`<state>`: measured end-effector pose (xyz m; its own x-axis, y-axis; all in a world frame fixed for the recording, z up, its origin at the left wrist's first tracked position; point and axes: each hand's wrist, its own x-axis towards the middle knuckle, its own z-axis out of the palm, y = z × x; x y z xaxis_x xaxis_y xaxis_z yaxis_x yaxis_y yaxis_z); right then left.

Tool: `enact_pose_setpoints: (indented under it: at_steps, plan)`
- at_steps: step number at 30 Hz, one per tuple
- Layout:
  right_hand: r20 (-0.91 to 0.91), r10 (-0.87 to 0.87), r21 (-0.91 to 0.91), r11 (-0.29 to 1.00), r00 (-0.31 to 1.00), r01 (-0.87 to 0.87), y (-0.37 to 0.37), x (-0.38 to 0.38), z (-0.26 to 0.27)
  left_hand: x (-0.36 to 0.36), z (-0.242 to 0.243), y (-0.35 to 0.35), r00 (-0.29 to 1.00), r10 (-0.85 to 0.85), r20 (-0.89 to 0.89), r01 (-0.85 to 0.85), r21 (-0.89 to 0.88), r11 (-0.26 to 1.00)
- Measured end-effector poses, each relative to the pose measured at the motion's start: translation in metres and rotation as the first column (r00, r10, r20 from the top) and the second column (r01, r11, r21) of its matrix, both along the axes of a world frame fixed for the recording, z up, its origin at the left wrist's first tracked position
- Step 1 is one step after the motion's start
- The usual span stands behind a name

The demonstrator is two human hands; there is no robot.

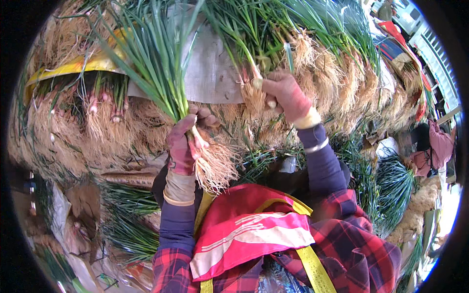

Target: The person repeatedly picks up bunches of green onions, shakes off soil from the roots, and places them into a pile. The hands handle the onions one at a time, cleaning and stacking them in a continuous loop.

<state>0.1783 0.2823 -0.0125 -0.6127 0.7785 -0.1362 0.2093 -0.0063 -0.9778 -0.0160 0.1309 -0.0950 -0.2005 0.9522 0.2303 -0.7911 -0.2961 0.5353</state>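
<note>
My left hand, in a stained pink glove, is closed round the lower stalks of a small bunch of green onions. Their green leaves fan up and their pale roots hang below the palm. To the right, my right hand, gloved as well and slightly blurred, has its fingers at the white base of a green onion at the edge of the heap. Between the two hands lies a whitish woven sheet. Whether other stalks are inside the right fingers is hard to tell.
A long heap of rooted green onions crosses the view, partly under a yellow sheet at left. More bundles lie at the right and at lower left. A person in pink is at the far right.
</note>
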Motion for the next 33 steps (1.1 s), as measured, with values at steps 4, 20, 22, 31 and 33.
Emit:
enact_pose_setpoints:
  at_steps: [4, 20, 22, 31, 33]
  plan:
    - [0.220, 0.137, 0.321, 0.925, 0.966, -0.205, -0.034, -0.011, -0.024, 0.001, -0.003, -0.004, 0.985, 0.040, -0.167, -0.101, -0.379, 0.920]
    - [-0.196, 0.013, 0.149, 0.989, 0.980, 0.016, -0.029, -0.020, -0.008, -0.013, -0.027, -0.005, 0.989, -0.045, -0.143, -0.040, -0.540, 0.841]
    - [0.175, 0.163, 0.419, 0.880, 0.971, -0.224, -0.031, -0.041, -0.015, -0.009, -0.026, -0.004, 0.981, -0.021, -0.194, -0.088, -0.536, 0.840]
    - [-0.298, 0.234, -0.196, 0.934, 0.926, -0.299, -0.050, 0.014, -0.041, -0.006, -0.020, -0.002, 0.756, -0.024, -0.654, -0.409, -0.501, 0.762]
    - [-0.413, 0.117, -0.085, 0.982, 0.903, -0.166, -0.042, 0.019, -0.032, -0.004, -0.020, 0.001, 0.821, 0.012, -0.570, -0.346, -0.482, 0.805]
